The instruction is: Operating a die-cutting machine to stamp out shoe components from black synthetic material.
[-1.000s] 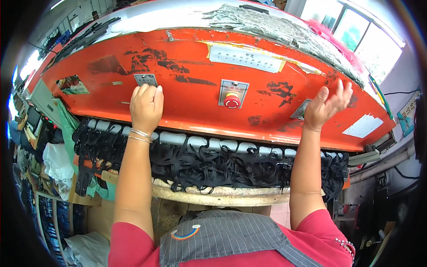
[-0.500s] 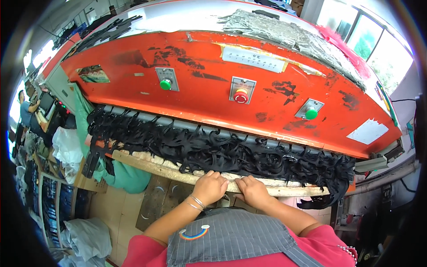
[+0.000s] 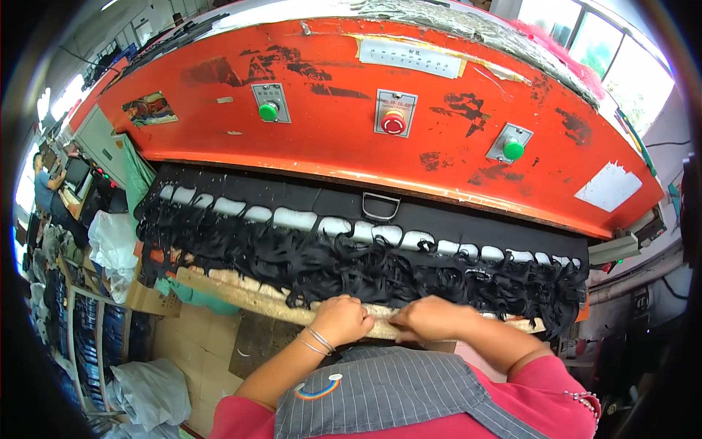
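A pale, worn board [image 3: 241,294] spans the front of an orange machine. My left hand [image 3: 341,320] is closed over the board's near edge, fingers curled on top. Close by on the right, my right hand [image 3: 430,319] also grips that edge. Tangled black strips of scrap [image 3: 292,256] are heaped along the board just beyond my fingers and hang over its right end. Behind them lies a black sheet [image 3: 307,192] with a row of white gaps [image 3: 295,219] along its near edge. A D-shaped metal cutting die [image 3: 381,207] rests on the sheet.
The orange machine front [image 3: 336,139] rises past the board, carrying a red button [image 3: 393,122] between two green buttons [image 3: 268,111]. Grey scraps [image 3: 446,25] lie on top. At left are white bags [image 3: 113,241] and a rack [image 3: 88,344]; a person [image 3: 47,186] is farther off.
The board has come toward me from under the machine, exposing the black sheet, the white gaps and the cutting die. My right hand has turned, its elbow swinging outward.
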`<state>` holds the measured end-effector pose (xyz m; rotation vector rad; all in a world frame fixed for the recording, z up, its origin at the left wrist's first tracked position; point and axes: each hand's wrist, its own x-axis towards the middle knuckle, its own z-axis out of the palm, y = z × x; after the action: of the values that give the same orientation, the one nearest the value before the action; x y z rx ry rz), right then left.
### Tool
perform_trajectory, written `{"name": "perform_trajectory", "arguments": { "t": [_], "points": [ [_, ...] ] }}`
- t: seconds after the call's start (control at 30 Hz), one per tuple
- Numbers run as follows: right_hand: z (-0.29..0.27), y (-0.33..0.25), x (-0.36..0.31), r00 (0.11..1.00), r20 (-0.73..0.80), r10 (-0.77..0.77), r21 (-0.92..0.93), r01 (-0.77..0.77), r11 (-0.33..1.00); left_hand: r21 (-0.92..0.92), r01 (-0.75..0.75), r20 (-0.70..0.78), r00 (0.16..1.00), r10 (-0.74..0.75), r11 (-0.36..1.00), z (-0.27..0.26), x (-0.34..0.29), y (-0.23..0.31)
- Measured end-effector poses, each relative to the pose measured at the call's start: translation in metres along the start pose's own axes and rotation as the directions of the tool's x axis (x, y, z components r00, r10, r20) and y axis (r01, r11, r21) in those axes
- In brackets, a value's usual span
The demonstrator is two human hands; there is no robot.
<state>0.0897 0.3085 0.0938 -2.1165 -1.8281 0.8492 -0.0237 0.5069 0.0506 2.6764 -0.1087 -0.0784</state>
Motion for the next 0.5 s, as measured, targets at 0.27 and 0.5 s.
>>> {"name": "perform_trajectory", "arguments": {
  "t": [0.27,0.5],
  "points": [
    [-0.099,0.078,0.108,0.864,-0.43,-0.263,-0.704,-0.139,0.696,-0.161,-0.179,-0.56,0.827,0.06,0.971,-0.013,0.082,-0.031],
    [-0.13,0.126,0.186,0.978,0.08,-0.191,-0.651,0.196,0.733,-0.029,-0.147,-0.377,0.918,0.125,0.989,-0.016,0.116,-0.062]
  ]
}}
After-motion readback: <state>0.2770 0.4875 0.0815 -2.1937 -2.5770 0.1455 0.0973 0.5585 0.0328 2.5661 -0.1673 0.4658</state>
